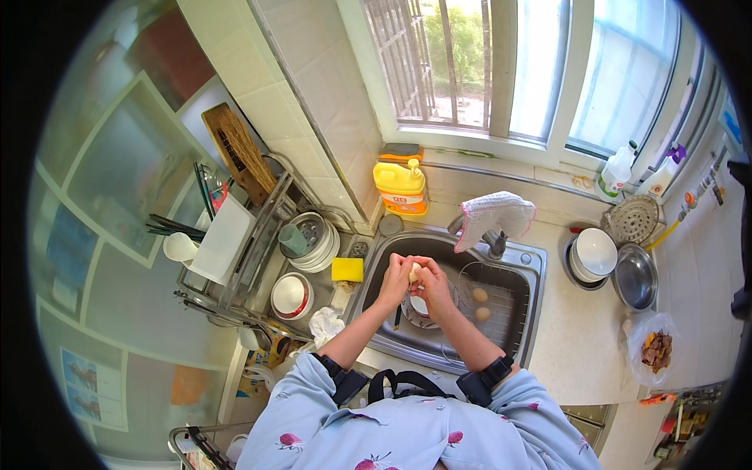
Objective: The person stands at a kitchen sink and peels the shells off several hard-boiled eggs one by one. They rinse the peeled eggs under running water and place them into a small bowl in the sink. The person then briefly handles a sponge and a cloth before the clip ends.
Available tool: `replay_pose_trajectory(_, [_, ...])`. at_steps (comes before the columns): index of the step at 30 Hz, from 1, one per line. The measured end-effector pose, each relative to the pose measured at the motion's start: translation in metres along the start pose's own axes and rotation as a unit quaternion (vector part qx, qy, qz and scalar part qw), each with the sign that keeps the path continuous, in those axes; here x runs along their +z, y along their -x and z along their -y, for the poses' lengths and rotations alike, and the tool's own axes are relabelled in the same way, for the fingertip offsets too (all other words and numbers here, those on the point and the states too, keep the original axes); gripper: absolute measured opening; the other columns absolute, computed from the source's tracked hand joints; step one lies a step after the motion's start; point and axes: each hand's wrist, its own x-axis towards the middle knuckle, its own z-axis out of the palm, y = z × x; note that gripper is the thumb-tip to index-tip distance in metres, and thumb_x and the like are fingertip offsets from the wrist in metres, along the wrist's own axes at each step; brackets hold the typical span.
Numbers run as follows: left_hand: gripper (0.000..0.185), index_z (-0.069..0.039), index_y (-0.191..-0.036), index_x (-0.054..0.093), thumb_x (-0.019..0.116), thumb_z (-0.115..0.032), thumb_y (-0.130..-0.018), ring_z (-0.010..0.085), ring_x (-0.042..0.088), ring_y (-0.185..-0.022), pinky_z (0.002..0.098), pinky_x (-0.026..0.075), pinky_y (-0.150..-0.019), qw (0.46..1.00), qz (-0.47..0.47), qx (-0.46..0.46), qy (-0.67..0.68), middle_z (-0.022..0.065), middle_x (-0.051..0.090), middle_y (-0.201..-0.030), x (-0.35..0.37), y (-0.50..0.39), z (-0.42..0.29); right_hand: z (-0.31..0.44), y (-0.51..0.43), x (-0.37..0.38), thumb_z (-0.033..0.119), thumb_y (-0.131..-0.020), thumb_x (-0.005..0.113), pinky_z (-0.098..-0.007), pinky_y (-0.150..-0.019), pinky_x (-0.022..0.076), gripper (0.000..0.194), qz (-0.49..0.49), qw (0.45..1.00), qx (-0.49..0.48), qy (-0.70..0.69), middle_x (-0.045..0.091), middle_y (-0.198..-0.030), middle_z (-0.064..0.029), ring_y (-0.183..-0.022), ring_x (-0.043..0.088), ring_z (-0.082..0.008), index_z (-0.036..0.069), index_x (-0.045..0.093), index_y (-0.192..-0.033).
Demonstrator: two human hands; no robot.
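Note:
Above the sink (382, 343), my left hand (396, 282) and my right hand (432, 285) meet around a small pale egg (415, 272). The fingertips of both hands are on it and cover much of its surface. Below them, partly hidden by my right hand, a white bowl (418, 305) sits on or in a patterned dish (420, 321). Two light-brown eggs (480, 294) lie to the right on a wire rack (504, 317) in the basin. A dark, thin utensil end (398, 317) shows left of the dish.
A white cloth (494, 216) drapes over the faucet (495, 242). Left of the sink are a yellow sponge (347, 269), stacked plates (317, 258), bowls (289, 295) and a dish rack (235, 264). A yellow jug (401, 187) stands behind. On the right counter are bowls (593, 252) and a plastic bag (655, 352).

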Motion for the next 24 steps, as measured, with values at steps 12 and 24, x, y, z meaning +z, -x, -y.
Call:
replay_pose_trajectory(12, [0.038, -0.006, -0.091, 0.042, 0.044, -0.044, -0.094, 0.0106, 0.052, -0.055, 0.0229, 0.042, -0.045, 0.999, 0.021, 0.004, 0.042, 0.0061, 0.053, -0.073, 0.002, -0.002, -0.001, 0.003, -0.003, -0.004, 0.009, -0.085, 0.045, -0.0208, -0.05, 0.0436, 0.026, 0.019, 1.0, -0.011, 0.02, 0.058, -0.077, -0.0019, -0.057, 0.051, -0.0066, 0.008, 0.057, -0.108])
replay_pose_trajectory(24, [0.036, -0.009, -0.1, 0.038, 0.038, -0.044, -0.096, 0.0129, 0.053, -0.06, 0.0245, 0.044, -0.048, 0.99, 0.03, -0.038, 0.133, 0.0069, 0.051, -0.08, 0.008, 0.001, 0.002, 0.002, -0.007, -0.003, 0.004, -0.083, 0.045, -0.0193, -0.05, 0.0407, 0.025, -0.001, 0.999, -0.038, 0.034, 0.057, -0.078, -0.001, -0.056, 0.048, -0.0049, 0.006, 0.057, -0.105])
